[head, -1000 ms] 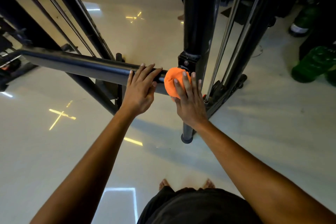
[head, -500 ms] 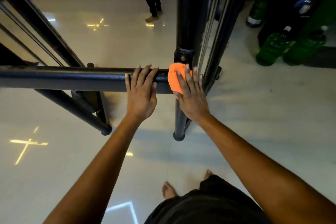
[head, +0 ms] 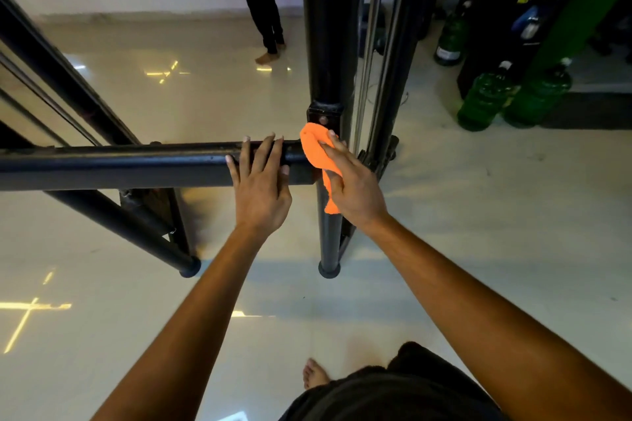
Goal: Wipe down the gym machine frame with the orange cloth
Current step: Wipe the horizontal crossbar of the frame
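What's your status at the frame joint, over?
Left hand flat on horizontal bar. Right hand holds orange cloth against the upright post joint. Nothing blocking.

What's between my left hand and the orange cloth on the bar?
In the head view, only a short bare stretch of the black horizontal bar separates the left hand from the orange cloth, which the right hand grips.

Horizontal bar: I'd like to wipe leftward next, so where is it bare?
The horizontal bar is bare left of the left hand. It is crowded at the upright post, where the right hand holds the orange cloth.
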